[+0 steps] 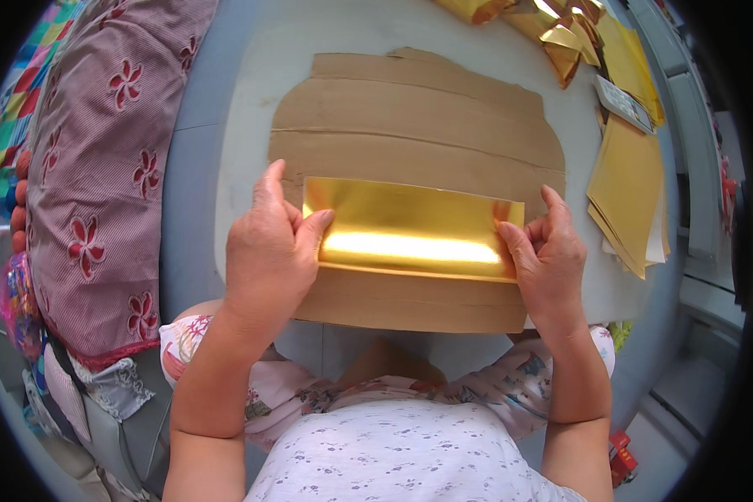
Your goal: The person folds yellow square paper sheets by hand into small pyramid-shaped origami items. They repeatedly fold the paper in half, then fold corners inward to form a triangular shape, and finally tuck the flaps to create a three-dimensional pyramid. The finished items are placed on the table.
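A sheet of shiny gold foil paper point(408, 219) is stretched between my hands, its lower edge curled or folded over. My left hand point(273, 232) pinches the left end, thumb on the gold face and index finger pointing up. At the right end, my right hand point(543, 251) grips the sheet the same way, thumb in front. The fingers behind the paper are partly hidden. Beneath the sheet lies a creased piece of brown cardboard point(408, 119) on a pale tabletop point(251, 81).
Folded gold foil pieces point(561, 44) lie at the back right. Beside them a white calculator point(624, 103) rests on a stack of yellow paper sheets point(627, 182). On the left stands furniture under a pink flower-patterned cover point(110, 144). A red object point(622, 458) sits on the floor at lower right.
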`<state>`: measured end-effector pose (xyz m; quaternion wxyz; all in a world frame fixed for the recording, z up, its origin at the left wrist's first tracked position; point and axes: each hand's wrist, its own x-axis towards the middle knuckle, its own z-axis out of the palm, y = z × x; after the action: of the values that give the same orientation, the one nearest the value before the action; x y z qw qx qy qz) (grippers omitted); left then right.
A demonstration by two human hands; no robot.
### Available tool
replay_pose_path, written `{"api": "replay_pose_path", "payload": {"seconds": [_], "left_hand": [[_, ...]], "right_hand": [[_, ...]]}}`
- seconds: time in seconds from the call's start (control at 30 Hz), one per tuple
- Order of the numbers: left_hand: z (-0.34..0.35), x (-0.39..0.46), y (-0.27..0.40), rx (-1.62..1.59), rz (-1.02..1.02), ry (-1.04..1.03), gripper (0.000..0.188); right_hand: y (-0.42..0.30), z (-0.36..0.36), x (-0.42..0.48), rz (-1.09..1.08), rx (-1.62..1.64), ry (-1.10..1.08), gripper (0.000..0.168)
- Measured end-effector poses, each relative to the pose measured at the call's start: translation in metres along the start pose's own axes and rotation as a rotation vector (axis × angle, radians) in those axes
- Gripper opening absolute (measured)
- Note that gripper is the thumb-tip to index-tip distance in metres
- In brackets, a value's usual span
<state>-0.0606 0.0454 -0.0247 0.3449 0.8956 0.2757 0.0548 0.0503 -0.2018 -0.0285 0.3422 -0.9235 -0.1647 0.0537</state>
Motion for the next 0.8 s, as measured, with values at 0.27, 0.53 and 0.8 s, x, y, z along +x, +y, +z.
{"api": "replay_pose_path", "payload": {"seconds": [0.27,0.53,0.8], "left_hand": [[0.0041,-0.0011,0.0054,-0.055,-0.035,0.009,0.060],[0.0044,-0.0019,0.0066,-0.054,-0.042,0.005,0.059],[0.0055,-0.0027,0.0071,-0.039,-0.014,0.011,0.059]], "right_hand": [[0.0064,-0.0020,0.0002,0.031,0.084,-0.033,0.056],[0.0030,-0.0086,0.0023,0.091,0.111,-0.076,0.059],[0.0041,-0.0101,0.0031,0.083,0.103,-0.093,0.062]]}}
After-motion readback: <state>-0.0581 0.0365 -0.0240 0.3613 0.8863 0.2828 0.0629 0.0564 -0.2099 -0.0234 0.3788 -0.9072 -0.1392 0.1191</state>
